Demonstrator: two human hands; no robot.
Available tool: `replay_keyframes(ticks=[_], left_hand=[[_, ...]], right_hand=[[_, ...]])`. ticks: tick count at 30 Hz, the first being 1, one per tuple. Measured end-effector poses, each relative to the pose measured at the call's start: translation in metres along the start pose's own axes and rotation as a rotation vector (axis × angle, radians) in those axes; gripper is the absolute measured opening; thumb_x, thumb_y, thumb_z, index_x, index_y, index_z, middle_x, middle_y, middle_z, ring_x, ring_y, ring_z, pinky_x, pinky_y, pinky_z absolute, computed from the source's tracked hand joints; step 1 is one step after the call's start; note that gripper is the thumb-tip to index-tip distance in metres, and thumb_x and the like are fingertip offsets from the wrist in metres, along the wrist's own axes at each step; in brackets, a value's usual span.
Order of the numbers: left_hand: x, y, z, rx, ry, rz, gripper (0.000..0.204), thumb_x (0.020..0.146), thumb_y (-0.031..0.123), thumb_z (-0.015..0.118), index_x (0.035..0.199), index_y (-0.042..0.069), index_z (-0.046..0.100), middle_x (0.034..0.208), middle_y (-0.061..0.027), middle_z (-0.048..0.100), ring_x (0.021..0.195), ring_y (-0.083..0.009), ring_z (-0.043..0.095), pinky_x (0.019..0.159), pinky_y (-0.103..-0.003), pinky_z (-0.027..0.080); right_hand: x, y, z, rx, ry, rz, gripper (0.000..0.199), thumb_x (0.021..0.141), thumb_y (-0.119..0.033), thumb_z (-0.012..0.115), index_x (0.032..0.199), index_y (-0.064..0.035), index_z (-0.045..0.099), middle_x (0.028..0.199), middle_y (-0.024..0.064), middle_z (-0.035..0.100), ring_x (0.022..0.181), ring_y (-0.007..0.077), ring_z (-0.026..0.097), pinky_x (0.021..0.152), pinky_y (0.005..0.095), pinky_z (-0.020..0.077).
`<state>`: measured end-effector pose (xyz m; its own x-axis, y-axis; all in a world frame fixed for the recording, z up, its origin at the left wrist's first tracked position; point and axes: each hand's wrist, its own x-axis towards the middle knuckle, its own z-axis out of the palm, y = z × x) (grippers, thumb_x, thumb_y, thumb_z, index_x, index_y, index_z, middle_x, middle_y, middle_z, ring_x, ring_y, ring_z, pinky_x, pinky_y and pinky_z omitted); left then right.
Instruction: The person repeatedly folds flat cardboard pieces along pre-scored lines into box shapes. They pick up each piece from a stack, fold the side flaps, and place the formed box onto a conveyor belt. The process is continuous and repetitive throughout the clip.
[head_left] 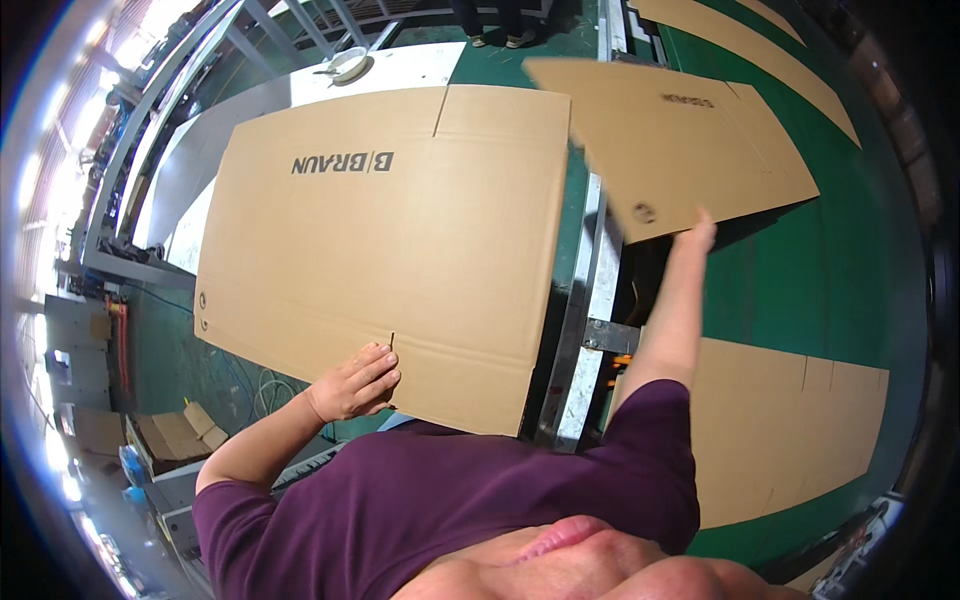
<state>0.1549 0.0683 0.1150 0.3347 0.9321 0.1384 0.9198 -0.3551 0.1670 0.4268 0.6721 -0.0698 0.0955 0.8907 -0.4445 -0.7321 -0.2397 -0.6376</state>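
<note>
A large flat cardboard box blank (400,240) with dark print lies before me on a table. My left hand (358,383) rests on its near edge beside a cut slot, fingers flat and together, the thumb out of sight. Out to the right, my right hand (700,235) grips the near edge of a second cardboard box blank (700,145). That blank is blurred and slanted, with a shadow under its near edge, and its left corner reaches over the metal rail. Most of the right fingers are hidden beneath it.
A green conveyor belt (790,285) runs along the right, bearing more cardboard blanks (790,430). Between it and the table is a metal rail (598,290). A white bowl (348,65) stands on the far table. Beyond are a person's feet (495,41); an open carton (180,435) stands lower left.
</note>
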Motion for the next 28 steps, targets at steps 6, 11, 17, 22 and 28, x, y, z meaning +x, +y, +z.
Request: replay_keyframes(ticks=[6, 11, 17, 22, 28], left_hand=[[-0.004, -0.003, 0.008, -0.031, 0.057, 0.026, 0.052, 0.082, 0.024, 0.066, 0.125, 0.000, 0.051, 0.133, -0.0220, 0.047, 0.125, -0.0395, 0.046, 0.104, -0.051, 0.040], [-0.011, -0.003, 0.019, -0.111, 0.166, 0.034, 0.048, 0.088, 0.027, 0.062, 0.124, -0.002, 0.051, 0.133, -0.0228, 0.047, 0.125, -0.0392, 0.045, 0.105, -0.048, 0.039], [-0.010, -0.008, 0.027, -0.166, 0.225, 0.098, 0.046, 0.089, 0.028, 0.056, 0.124, -0.001, 0.050, 0.130, -0.0229, 0.047, 0.125, -0.0383, 0.042, 0.105, -0.047, 0.036], [-0.004, 0.019, 0.005, -0.567, 0.506, -0.252, 0.030, 0.077, 0.019, 0.061, 0.104, 0.006, 0.062, 0.098, -0.0152, 0.063, 0.094, -0.0327, 0.059, 0.082, -0.043, 0.048], [-0.033, 0.005, 0.100, -1.005, 0.293, -0.267, 0.033, 0.077, 0.027, 0.066, 0.103, 0.009, 0.058, 0.111, -0.0138, 0.061, 0.106, -0.0244, 0.056, 0.091, -0.031, 0.046]], right_hand=[[-0.054, -0.131, 0.115, -0.023, -0.339, 0.010, 0.028, 0.080, -0.002, 0.066, 0.106, -0.0008, 0.056, 0.096, 0.0097, 0.063, 0.078, 0.0210, 0.064, 0.061, 0.0309, 0.0540], [-0.279, -0.065, 0.150, -0.078, -0.568, -0.088, 0.029, 0.082, -0.006, 0.067, 0.108, 0.0002, 0.057, 0.097, 0.0073, 0.063, 0.081, 0.0165, 0.061, 0.063, 0.0259, 0.0507], [-0.531, 0.068, 0.047, -0.346, -1.096, 0.215, 0.042, 0.086, -0.028, 0.066, 0.115, 0.0001, 0.057, 0.106, 0.0123, 0.062, 0.096, 0.0231, 0.061, 0.081, 0.0403, 0.0510], [-0.581, 0.110, -0.024, -0.126, -1.022, 0.337, 0.050, 0.089, -0.020, 0.059, 0.133, -0.0016, 0.045, 0.127, 0.0130, 0.055, 0.113, 0.0298, 0.057, 0.091, 0.0472, 0.0511], [-0.626, 0.150, 0.006, -0.270, -0.922, 0.367, 0.034, 0.089, -0.004, 0.047, 0.118, 0.0148, 0.048, 0.112, 0.0244, 0.058, 0.100, 0.0374, 0.061, 0.086, 0.0484, 0.0531]])
